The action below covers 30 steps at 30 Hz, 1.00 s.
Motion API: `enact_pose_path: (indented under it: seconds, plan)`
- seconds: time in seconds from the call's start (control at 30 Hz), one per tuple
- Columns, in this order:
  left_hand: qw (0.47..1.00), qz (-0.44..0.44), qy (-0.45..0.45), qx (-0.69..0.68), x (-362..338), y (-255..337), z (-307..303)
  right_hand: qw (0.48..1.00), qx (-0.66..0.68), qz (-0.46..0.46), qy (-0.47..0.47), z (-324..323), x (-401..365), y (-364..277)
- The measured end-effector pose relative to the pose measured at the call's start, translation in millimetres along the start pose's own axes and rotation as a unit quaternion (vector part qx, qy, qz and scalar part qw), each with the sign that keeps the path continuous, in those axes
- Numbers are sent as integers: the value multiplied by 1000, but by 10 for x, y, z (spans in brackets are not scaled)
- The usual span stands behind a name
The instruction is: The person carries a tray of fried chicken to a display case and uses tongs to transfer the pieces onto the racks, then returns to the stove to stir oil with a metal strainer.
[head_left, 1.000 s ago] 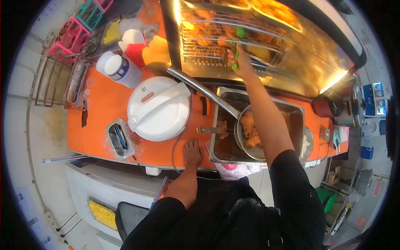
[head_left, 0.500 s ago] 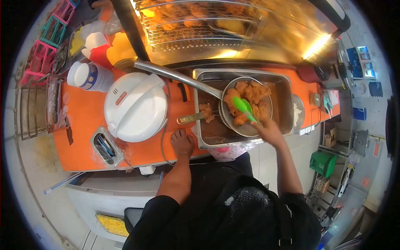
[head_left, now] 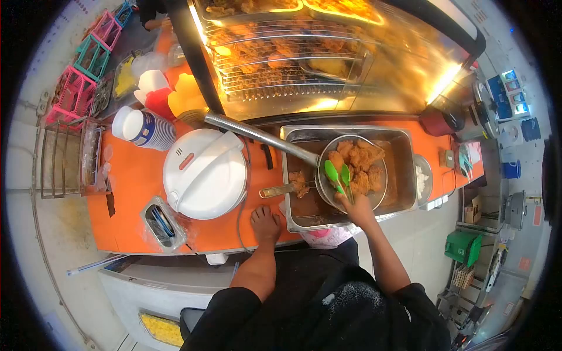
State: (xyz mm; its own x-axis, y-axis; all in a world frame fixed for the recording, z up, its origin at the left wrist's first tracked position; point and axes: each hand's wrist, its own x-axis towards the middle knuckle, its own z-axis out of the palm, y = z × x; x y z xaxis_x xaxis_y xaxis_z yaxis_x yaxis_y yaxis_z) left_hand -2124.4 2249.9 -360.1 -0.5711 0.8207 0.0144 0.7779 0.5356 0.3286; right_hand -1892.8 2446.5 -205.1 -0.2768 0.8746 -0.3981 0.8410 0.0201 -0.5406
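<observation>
Within the steel pan (head_left: 399,175), the round strainer (head_left: 325,192) is holding a heap of fried pieces (head_left: 364,155), its long handle sloping up and out over the pan's far left corner. The right hand (head_left: 356,207) is grasping a pair of green-tipped tongs (head_left: 331,171) at the near side of the strainer. The two green tips are standing apart over the left of the heap; no piece is visibly sitting between them, though whether they are touching one cannot be told. The left hand (head_left: 266,225) is grasping nothing: it is resting palm down on the orange counter (head_left: 133,205), between the white appliance (head_left: 205,175) and the pan. A small wooden-handled tool (head_left: 278,191) is lying across the pan's left rim.

The step in hand is seemingly one of taking up a piece. Good technique would be placing one tip on each side of a single piece, low on its thickest part, then squeezing only enough for a firm hold, since harder pressure would be risking a cracked crust. Lifting straight up would be sparing the neighbouring pieces and clearing the strainer's rim.
</observation>
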Motion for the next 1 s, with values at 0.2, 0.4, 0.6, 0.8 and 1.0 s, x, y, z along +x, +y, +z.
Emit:
enact_pose_path:
  seconds: [0.2,0.4,0.6,0.8,1.0]
  plan:
    - [996,-31,-84,14,7,33,-104,982,172,59,-48,-267,-144,258]
    - [997,-25,-72,14,4,8,-40,983,151,92,-56,-441,-165,360]
    - [1000,-13,-24,3,6,21,4,1000,-19,-13,12,-406,-145,274]
    - [1000,-9,-18,6,9,35,-19,991,-130,11,-3,-184,154,-141]
    - [995,-50,-87,18,9,33,-40,984,-169,36,43,118,348,-207]
